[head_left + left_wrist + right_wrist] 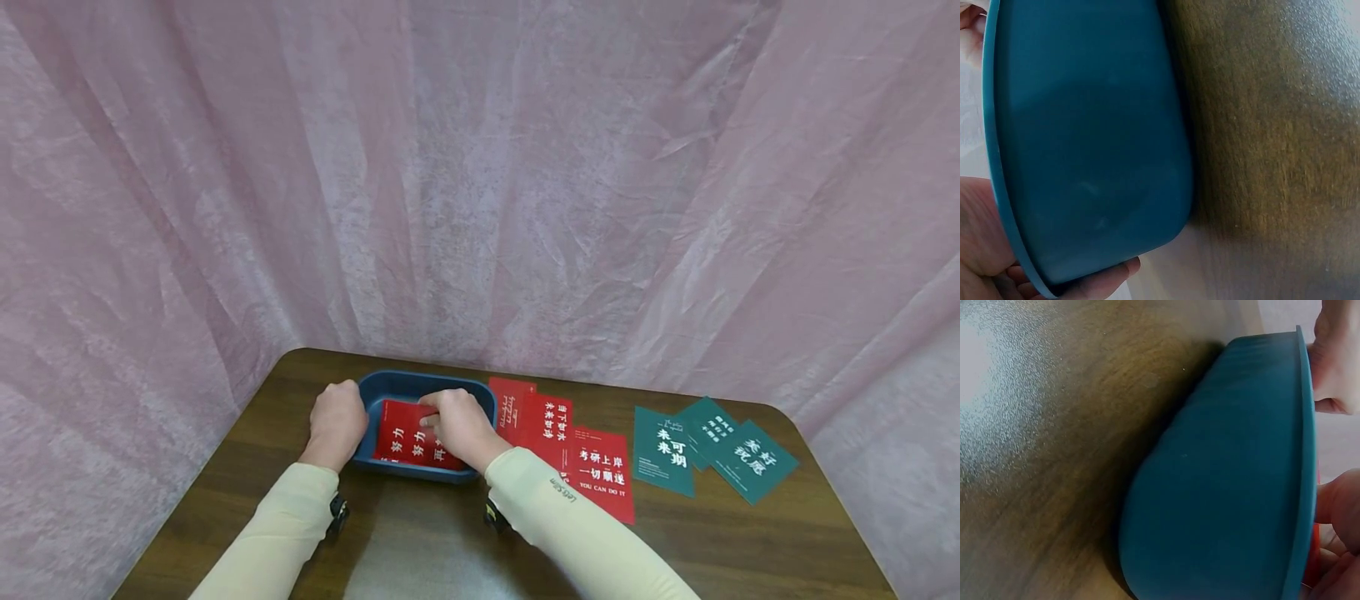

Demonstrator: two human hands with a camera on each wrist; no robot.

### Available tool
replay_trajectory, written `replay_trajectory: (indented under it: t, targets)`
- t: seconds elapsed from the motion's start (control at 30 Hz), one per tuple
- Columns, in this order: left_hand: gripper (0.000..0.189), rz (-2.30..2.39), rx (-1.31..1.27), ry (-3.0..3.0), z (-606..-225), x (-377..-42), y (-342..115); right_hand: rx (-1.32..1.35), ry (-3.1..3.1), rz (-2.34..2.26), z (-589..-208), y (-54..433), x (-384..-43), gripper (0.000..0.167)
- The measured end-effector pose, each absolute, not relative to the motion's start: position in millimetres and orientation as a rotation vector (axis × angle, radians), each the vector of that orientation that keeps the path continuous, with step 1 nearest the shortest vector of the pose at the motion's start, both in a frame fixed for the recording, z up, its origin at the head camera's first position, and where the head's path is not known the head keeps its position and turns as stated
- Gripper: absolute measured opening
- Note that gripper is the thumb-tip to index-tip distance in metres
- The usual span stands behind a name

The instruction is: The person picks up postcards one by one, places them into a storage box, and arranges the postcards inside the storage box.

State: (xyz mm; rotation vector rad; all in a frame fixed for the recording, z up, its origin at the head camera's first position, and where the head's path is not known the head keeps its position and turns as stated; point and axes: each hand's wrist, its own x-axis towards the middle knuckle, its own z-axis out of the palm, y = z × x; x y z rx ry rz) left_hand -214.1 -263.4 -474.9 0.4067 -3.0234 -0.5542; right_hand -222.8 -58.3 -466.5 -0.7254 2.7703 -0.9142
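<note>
A dark blue plastic bin point(420, 383) stands at the back left of the table. My left hand point(339, 421) grips its left end; in the left wrist view, fingers point(1107, 281) curl under the rim there. Inside the bin lies a red card point(397, 429) with white Chinese characters. My right hand point(461, 427) reaches over the bin and pinches this card near its upper right, covering part of the print. In the right wrist view, the bin wall point(1229, 475) hides most of the card.
Right of the bin, several red cards point(603, 492) overlap in a slanting row. Farther right lie three green cards point(663, 450), also with white print. The brown wooden table point(712, 542) ends at a pink curtain point(465, 208) behind and at the sides.
</note>
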Motion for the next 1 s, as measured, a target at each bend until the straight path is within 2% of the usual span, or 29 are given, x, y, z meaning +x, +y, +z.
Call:
replay_trajectory:
  t: [0.13, 0.63, 1.0]
  targets:
    - [0.026, -0.555, 0.396, -3.014, -474, -213, -264, -0.709, 2.715, -0.95, -468, -59, -221, 0.045]
    - [0.029, -0.522, 0.415, -3.032, -473, -215, -263, -0.742, 2.817, -0.806, -479, -60, -219, 0.037]
    - [0.028, -0.513, 0.407, -3.025, -475, -215, -262, -0.69, 2.841, -0.688, -484, -60, -219, 0.042]
